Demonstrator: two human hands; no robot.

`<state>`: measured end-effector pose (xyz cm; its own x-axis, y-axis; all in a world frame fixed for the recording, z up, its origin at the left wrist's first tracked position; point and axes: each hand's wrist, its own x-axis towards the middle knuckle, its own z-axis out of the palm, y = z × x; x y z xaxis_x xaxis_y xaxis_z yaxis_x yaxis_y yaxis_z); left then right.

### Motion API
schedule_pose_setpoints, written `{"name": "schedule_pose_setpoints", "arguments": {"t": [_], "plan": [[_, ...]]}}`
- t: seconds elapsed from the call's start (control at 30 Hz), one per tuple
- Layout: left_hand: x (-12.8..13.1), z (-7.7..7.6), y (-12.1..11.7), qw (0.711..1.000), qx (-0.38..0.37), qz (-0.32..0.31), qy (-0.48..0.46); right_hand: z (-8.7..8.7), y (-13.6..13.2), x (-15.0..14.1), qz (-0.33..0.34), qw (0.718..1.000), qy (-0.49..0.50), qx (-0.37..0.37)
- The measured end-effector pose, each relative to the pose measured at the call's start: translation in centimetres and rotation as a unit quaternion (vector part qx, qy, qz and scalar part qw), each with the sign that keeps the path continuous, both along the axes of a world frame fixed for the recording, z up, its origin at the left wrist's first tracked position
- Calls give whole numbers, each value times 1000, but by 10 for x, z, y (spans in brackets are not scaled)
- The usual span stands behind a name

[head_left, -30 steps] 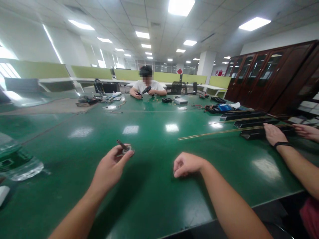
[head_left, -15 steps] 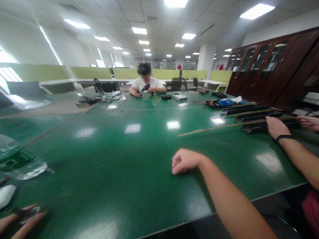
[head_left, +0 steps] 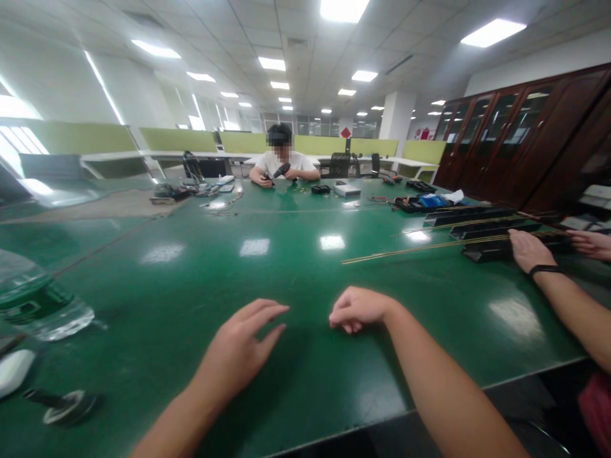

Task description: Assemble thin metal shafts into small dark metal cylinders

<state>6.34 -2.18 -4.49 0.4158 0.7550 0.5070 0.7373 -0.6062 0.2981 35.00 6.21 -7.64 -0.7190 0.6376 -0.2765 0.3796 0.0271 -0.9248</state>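
My left hand [head_left: 241, 343] is open above the green table [head_left: 286, 273], its thumb and fingers apart and nothing between them. Just right of it, my right hand [head_left: 358, 310] rests with the wrist bent and the fingers curled closed. Whatever the curled fingers hold, if anything, is hidden. At the lower left lies a small round part with a dark stem [head_left: 70, 406], blurred and apart from both hands. Beside it are a white rounded case [head_left: 15, 372] and a clear water bottle with a green label [head_left: 38, 299].
At right, another person's hand [head_left: 529, 249] with a black wristband lies by thin brass-coloured rods [head_left: 410, 251] across black channels [head_left: 482, 249]. Across the table a person [head_left: 286, 162] holds a power drill [head_left: 281, 170]. Tools and a blue bundle [head_left: 432, 200] lie at the far right.
My left hand has let go of the round part at the lower left and moved right, toward my right hand. The right hand stays in place, its fingers slightly shifted.
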Motion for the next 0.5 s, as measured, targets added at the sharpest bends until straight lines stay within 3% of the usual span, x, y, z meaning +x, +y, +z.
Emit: {"name": "schedule_pose_setpoints", "arguments": {"t": [0.1,0.23,0.37,0.5], "plan": [[54,1,18,989,-107,-84,61,2,-1,1,-3,1000,-14,6],[90,-4,27,977,-150,-99,116,1,0,0,5,1000,-15,-5],[91,-9,28,980,-139,-84,117,-1,1,-1,2,1000,-18,3],[57,-5,20,990,-125,-13,71,0,2,-2,-3,999,-36,15]]}}
